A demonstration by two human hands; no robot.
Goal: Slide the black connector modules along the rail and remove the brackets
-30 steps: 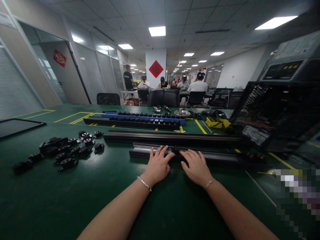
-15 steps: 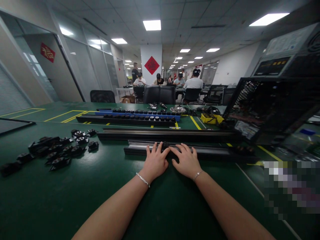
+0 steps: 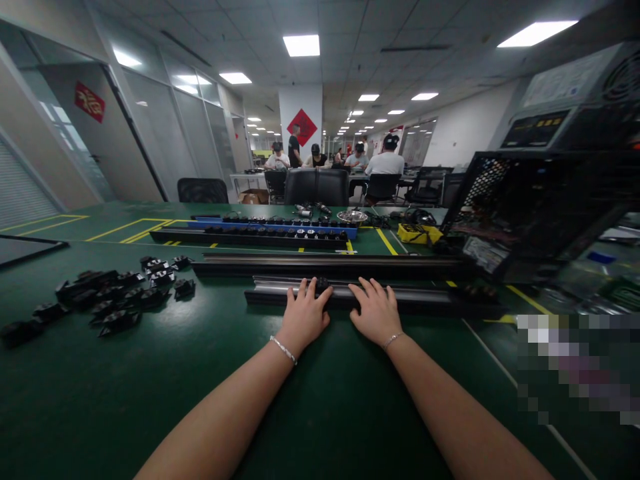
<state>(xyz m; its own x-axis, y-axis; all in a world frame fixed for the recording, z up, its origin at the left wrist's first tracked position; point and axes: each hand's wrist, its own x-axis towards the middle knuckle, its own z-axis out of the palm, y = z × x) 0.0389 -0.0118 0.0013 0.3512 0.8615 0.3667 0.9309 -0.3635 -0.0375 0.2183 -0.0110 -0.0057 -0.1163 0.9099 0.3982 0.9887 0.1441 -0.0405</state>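
Observation:
A black metal rail point(image 3: 425, 299) lies crosswise before me on the green table, with a channel along its top. My left hand point(image 3: 305, 319) rests on its left part, fingers stretched and spread over the top. Beside the left fingertips, a small black part point(image 3: 323, 283) sits at the channel; the hand partly hides it. To the right, apart from the left, my right hand point(image 3: 376, 312) lies with spread fingers on the same rail. Nothing shows in its grasp. Just behind runs a longer black rail point(image 3: 300, 268).
Several loose black parts point(image 3: 120, 293) lie on the left. Farther back are a blue rail point(image 3: 345, 233) and a black rail point(image 3: 170, 236) lined with small parts. A metal dish point(image 3: 353, 217), a yellow box point(image 3: 419, 233) and an open computer case point(image 3: 540, 213) stand toward the right.
My hands have moved apart: the right has shifted right, the left slightly left, as has the small black part. In the background, a standing person has moved right.

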